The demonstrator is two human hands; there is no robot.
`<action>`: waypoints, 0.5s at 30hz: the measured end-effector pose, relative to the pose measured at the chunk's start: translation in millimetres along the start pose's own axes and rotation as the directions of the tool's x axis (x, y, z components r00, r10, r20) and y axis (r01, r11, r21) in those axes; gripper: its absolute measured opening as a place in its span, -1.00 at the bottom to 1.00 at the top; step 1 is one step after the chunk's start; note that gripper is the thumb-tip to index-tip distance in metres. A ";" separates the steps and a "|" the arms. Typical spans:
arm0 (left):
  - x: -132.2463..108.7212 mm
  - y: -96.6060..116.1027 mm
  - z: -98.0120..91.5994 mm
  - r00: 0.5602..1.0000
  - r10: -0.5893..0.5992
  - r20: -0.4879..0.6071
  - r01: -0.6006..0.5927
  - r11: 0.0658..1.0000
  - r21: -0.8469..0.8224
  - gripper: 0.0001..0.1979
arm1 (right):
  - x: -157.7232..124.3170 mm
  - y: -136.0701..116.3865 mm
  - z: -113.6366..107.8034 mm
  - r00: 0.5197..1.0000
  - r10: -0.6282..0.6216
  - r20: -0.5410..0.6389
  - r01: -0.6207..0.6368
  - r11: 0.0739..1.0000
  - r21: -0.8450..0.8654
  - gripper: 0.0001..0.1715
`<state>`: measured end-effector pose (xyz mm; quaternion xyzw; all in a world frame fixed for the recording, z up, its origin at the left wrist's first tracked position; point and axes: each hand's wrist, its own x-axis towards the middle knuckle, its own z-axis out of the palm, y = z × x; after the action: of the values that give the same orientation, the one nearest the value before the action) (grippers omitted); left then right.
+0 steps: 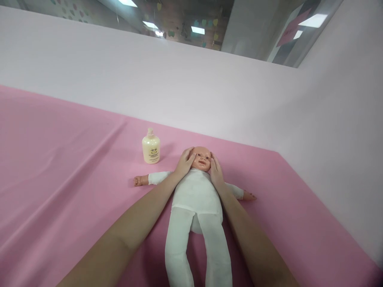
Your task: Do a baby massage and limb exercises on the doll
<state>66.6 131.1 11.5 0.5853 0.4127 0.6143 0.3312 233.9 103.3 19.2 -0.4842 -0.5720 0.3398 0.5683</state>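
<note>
A baby doll (196,195) with a cloth-white body lies on its back, its head at the far end and its arms spread out to the sides. My left hand (184,162) rests along one side of the doll's head, fingers stretched out and the thumb near its cheek. On the opposite side, my right hand (216,169) lies with straight fingers against the head. Both palms are turned inward, and the doll's face shows between them. My forearms run up along either side of its body.
A cream-coloured pump bottle (151,149) with a printed label stands left of the doll's head. Pink cloth (74,167) with some creases covers the surface. Behind it and to the right rises a white wall (185,87), with a window or mirror (179,24) above.
</note>
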 end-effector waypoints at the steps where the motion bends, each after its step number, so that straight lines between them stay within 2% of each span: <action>1: 0.0 0.1 -0.1 1.000 0.007 0.006 -0.007 1.000 0.010 -0.61 | -0.8 -1.4 -0.3 1.000 -0.006 0.005 0.006 1.000 -0.013 -0.18; 15: -0.9 -3.5 -0.3 0.996 0.084 0.038 -0.087 0.994 0.059 -0.54 | -3.4 -6.2 0.8 0.999 0.010 0.054 -0.010 1.000 -0.001 -0.05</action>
<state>66.1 131.8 8.0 0.6231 0.3997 0.6046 0.2940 231.7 98.3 23.9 -0.4780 -0.5848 0.3553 0.5508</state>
